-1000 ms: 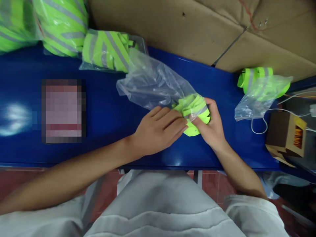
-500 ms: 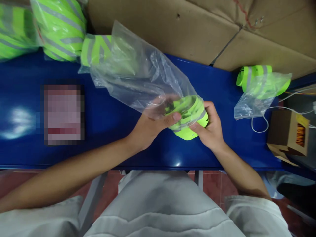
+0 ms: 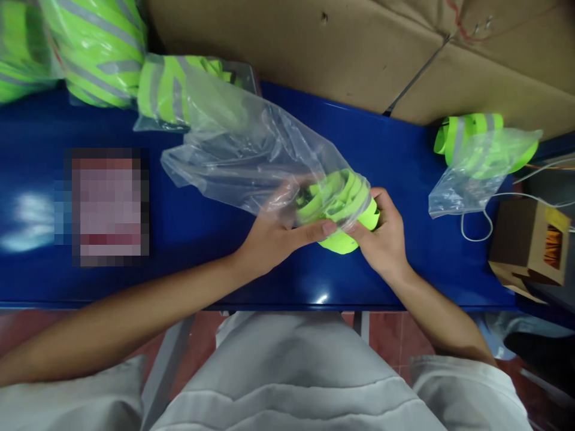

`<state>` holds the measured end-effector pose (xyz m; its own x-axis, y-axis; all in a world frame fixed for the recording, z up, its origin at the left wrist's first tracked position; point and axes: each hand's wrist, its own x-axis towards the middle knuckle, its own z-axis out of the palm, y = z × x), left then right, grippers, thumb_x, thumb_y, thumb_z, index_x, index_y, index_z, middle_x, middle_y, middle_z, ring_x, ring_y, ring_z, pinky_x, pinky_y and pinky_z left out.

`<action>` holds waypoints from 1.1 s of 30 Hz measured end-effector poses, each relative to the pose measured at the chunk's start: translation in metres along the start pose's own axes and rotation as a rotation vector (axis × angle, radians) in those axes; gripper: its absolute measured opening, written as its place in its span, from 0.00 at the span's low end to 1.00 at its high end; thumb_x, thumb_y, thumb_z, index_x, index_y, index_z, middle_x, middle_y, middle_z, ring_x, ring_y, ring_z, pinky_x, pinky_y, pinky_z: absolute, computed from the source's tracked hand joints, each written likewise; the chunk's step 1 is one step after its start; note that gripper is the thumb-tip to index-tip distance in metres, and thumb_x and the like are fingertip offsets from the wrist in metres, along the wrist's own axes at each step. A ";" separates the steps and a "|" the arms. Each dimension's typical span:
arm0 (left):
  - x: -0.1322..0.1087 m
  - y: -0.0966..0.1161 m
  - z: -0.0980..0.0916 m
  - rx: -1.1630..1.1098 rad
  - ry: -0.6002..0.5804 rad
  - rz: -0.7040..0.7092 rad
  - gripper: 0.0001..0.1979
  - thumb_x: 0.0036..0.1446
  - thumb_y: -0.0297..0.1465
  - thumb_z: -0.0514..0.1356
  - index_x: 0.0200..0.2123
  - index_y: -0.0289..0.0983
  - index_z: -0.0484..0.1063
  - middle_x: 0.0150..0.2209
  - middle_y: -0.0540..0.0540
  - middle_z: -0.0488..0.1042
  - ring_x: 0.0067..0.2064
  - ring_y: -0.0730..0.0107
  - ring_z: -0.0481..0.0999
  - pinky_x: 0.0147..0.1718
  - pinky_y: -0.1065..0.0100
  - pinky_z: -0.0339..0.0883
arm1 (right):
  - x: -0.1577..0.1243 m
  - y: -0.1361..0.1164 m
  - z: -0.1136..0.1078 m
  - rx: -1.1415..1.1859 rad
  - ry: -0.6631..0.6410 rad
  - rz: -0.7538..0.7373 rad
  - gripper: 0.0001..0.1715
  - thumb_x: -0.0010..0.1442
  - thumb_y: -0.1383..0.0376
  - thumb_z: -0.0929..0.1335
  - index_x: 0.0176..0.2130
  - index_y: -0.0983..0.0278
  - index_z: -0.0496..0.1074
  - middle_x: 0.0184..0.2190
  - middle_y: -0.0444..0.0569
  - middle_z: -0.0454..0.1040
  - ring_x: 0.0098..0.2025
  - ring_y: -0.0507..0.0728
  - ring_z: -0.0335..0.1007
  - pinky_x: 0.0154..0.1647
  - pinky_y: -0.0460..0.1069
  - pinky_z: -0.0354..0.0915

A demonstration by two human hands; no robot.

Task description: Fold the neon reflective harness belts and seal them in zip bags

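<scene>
Beyond the middle of the near edge of the blue table (image 3: 287, 287), your left hand (image 3: 274, 230) cups the left side of the fluorescent roll (image 3: 344, 194); a second ago it reached across with its back upward. Its thumb now presses the front, close to your right thumb, while the other fingers curl behind, partly veiled by plastic. Your right hand (image 3: 384, 239) keeps its closed hold on the right side. I'd judge the roll steadier, gripped from both sides. Whether it touches the table, I can't tell. Farther back, the loose end of the clear bag (image 3: 265, 140) has sunk in the last half second, trailing leftward before the bagged bundle (image 3: 153, 90) at the far edge. Another bundle (image 3: 469, 143) lies near the far right corner.
</scene>
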<state>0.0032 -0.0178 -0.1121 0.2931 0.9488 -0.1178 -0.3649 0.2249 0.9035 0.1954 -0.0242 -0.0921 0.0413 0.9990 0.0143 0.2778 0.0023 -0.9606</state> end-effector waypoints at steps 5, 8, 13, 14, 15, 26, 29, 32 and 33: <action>0.000 0.006 0.000 0.087 -0.004 -0.028 0.28 0.51 0.37 0.77 0.53 0.42 0.73 0.49 0.49 0.80 0.51 0.62 0.80 0.53 0.61 0.76 | -0.005 0.007 -0.005 -0.163 -0.007 -0.083 0.29 0.50 0.48 0.81 0.41 0.59 0.70 0.30 0.38 0.72 0.29 0.51 0.65 0.28 0.47 0.64; -0.001 0.009 0.001 0.151 -0.008 -0.029 0.27 0.52 0.36 0.76 0.53 0.41 0.73 0.48 0.49 0.79 0.51 0.62 0.80 0.51 0.61 0.76 | -0.008 0.009 -0.006 -0.256 -0.006 -0.115 0.31 0.50 0.50 0.82 0.44 0.58 0.69 0.32 0.39 0.73 0.31 0.52 0.67 0.28 0.47 0.64; 0.006 0.011 -0.003 0.047 0.060 0.018 0.25 0.50 0.36 0.77 0.50 0.41 0.75 0.46 0.49 0.80 0.48 0.64 0.79 0.50 0.62 0.75 | -0.005 0.006 -0.004 -0.023 -0.103 -0.070 0.33 0.51 0.52 0.82 0.49 0.57 0.68 0.40 0.41 0.78 0.39 0.54 0.75 0.36 0.49 0.72; 0.009 0.012 -0.004 0.001 0.080 0.024 0.23 0.50 0.37 0.77 0.49 0.42 0.76 0.46 0.50 0.80 0.49 0.65 0.79 0.50 0.63 0.75 | -0.005 0.004 -0.004 0.026 -0.131 -0.050 0.32 0.53 0.52 0.82 0.49 0.57 0.69 0.41 0.42 0.79 0.41 0.55 0.76 0.38 0.49 0.73; 0.011 0.013 -0.006 -0.034 0.102 0.023 0.22 0.51 0.37 0.77 0.48 0.43 0.77 0.46 0.51 0.80 0.50 0.64 0.79 0.52 0.62 0.74 | -0.005 0.003 -0.004 0.059 -0.158 -0.028 0.29 0.55 0.52 0.81 0.50 0.56 0.70 0.42 0.42 0.79 0.42 0.55 0.77 0.39 0.50 0.74; 0.010 0.009 -0.006 -0.103 0.002 0.059 0.23 0.55 0.33 0.76 0.53 0.48 0.77 0.52 0.53 0.81 0.58 0.61 0.80 0.60 0.59 0.74 | -0.005 -0.004 0.003 0.281 -0.076 0.130 0.36 0.49 0.48 0.83 0.47 0.52 0.65 0.31 0.37 0.79 0.34 0.56 0.80 0.34 0.52 0.79; 0.006 0.006 -0.001 -0.124 0.018 0.000 0.26 0.55 0.32 0.76 0.55 0.46 0.74 0.54 0.50 0.81 0.59 0.58 0.80 0.60 0.56 0.76 | -0.005 -0.005 0.006 0.294 -0.072 0.143 0.38 0.49 0.47 0.83 0.47 0.52 0.63 0.29 0.36 0.77 0.33 0.56 0.80 0.33 0.53 0.79; 0.003 0.005 0.004 -0.122 0.024 -0.052 0.26 0.55 0.33 0.76 0.56 0.43 0.74 0.55 0.47 0.81 0.59 0.54 0.81 0.60 0.53 0.77 | -0.006 -0.005 0.006 0.291 -0.070 0.127 0.37 0.50 0.48 0.83 0.48 0.52 0.62 0.29 0.35 0.75 0.31 0.55 0.78 0.33 0.53 0.78; 0.003 0.005 0.005 -0.117 0.019 -0.065 0.25 0.56 0.34 0.75 0.55 0.43 0.74 0.55 0.46 0.81 0.59 0.54 0.80 0.61 0.52 0.76 | -0.006 -0.005 0.006 0.283 -0.073 0.125 0.37 0.51 0.48 0.82 0.48 0.52 0.62 0.29 0.35 0.75 0.31 0.55 0.78 0.33 0.52 0.78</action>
<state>0.0067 -0.0149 -0.1056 0.3031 0.9351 -0.1835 -0.4466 0.3095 0.8395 0.1885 -0.0304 -0.0892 -0.0131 0.9928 -0.1192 -0.0038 -0.1192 -0.9929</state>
